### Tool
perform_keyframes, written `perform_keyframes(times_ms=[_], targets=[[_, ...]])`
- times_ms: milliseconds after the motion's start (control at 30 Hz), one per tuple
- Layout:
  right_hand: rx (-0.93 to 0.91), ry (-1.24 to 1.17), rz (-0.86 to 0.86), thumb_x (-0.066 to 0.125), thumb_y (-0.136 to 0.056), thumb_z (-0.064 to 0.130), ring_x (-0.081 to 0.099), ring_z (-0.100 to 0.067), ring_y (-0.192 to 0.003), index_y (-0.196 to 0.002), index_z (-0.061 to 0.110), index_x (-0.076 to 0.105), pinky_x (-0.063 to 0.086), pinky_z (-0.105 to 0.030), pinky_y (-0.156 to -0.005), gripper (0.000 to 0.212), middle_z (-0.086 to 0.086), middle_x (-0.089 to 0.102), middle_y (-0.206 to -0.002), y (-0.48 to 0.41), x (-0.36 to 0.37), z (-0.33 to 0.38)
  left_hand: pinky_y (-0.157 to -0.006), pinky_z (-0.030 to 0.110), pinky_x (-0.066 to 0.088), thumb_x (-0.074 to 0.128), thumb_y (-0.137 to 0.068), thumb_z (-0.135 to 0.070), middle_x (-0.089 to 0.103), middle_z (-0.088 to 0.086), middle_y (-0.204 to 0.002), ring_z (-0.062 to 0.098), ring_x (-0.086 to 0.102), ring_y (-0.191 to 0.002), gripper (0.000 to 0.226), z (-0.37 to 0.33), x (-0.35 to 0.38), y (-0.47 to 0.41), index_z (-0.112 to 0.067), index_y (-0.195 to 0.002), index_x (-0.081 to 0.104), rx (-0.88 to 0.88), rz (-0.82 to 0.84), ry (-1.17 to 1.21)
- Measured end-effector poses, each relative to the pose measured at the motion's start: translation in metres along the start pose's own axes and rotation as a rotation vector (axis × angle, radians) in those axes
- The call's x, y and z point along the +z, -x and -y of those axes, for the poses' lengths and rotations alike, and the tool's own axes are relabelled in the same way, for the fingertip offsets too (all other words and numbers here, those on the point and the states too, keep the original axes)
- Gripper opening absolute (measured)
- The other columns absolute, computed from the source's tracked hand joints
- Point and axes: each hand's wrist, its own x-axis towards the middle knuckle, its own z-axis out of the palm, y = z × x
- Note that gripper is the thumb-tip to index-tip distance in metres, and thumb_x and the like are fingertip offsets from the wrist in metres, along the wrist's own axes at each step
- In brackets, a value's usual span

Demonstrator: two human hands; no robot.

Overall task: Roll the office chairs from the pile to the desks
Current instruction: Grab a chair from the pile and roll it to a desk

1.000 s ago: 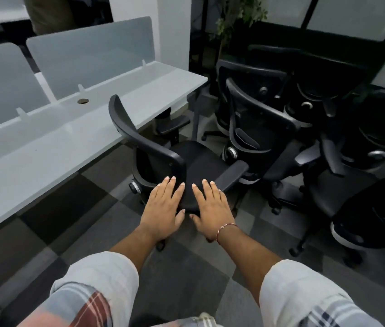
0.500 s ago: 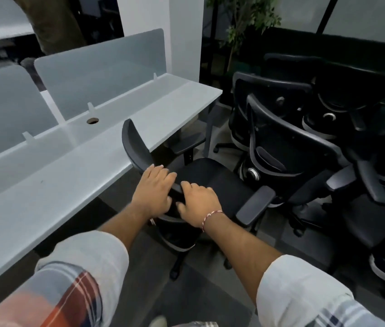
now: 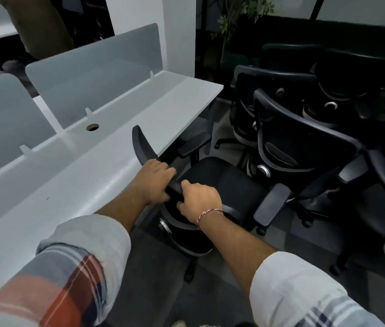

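Observation:
A black office chair [image 3: 224, 185] stands beside the long white desk [image 3: 73, 175], its seat facing right and one armrest close under the desk edge. Both my hands grip the top rim of its backrest: my left hand [image 3: 154, 179] on the left part, my right hand [image 3: 199, 199] just right of it, a thread bracelet on that wrist. The pile of black chairs [image 3: 304, 138] crowds together to the right, the nearest one right behind the seat of the chair I hold.
Frosted divider panels [image 3: 92, 74] stand along the desk's back, with a cable hole [image 3: 92, 126] in the top. A white pillar [image 3: 177, 31] and a potted plant [image 3: 238, 17] are behind. Dark carpet tiles [image 3: 153, 291] cover the floor below my arms.
My hands went from lying flat on the backrest to curling around its top rim. The chair has come closer to the desk edge, and my view moved forward over it.

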Motion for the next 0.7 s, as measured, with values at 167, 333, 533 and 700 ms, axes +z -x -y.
perform_keyframes(times_ms=[167,333,533,700], targets=[[-0.005,-0.024,0.005,0.061,-0.09,0.038,0.064,-0.03,-0.081,-0.103,0.017,0.049,0.035,-0.033,-0.062,0.028,-0.005,0.065,-0.092,0.003,-0.001,-0.001,-0.107,0.04,0.032,0.074,-0.068,-0.049,0.057,-0.002,-0.096,0.02,0.053,-0.099,0.043,0.001,0.005,0.002,-0.025,-0.102,0.061,-0.081,-0.001,-0.002],[-0.032,-0.029,0.007,0.061,-0.09,0.038,0.064,-0.03,-0.084,-0.104,0.016,0.051,0.037,-0.034,-0.063,0.028,-0.006,0.065,-0.094,0.009,-0.002,-0.005,-0.118,0.042,0.022,0.074,-0.072,-0.046,0.056,0.001,-0.107,0.023,0.05,-0.113,0.045,-0.01,0.001,0.004,-0.024,-0.108,0.058,-0.173,0.094,-0.048],[-0.112,-0.011,0.028,0.061,-0.09,0.039,0.064,-0.028,-0.08,-0.107,0.017,0.052,0.04,-0.033,-0.063,0.03,-0.004,0.064,-0.09,0.028,-0.006,-0.026,-0.119,0.041,0.021,0.072,-0.075,-0.048,0.058,0.0,-0.107,0.022,0.051,-0.112,0.043,-0.046,-0.006,0.019,-0.024,-0.107,0.057,-0.232,0.109,-0.102],[-0.181,0.034,0.051,0.061,-0.089,0.043,0.061,-0.025,-0.074,-0.106,0.019,0.053,0.042,-0.033,-0.062,0.03,0.001,0.054,-0.078,0.052,-0.011,-0.05,-0.1,0.035,0.037,0.067,-0.076,-0.055,0.059,-0.002,-0.099,0.021,0.054,-0.102,0.04,-0.082,-0.011,0.034,-0.025,-0.1,0.057,-0.26,0.096,-0.158]])
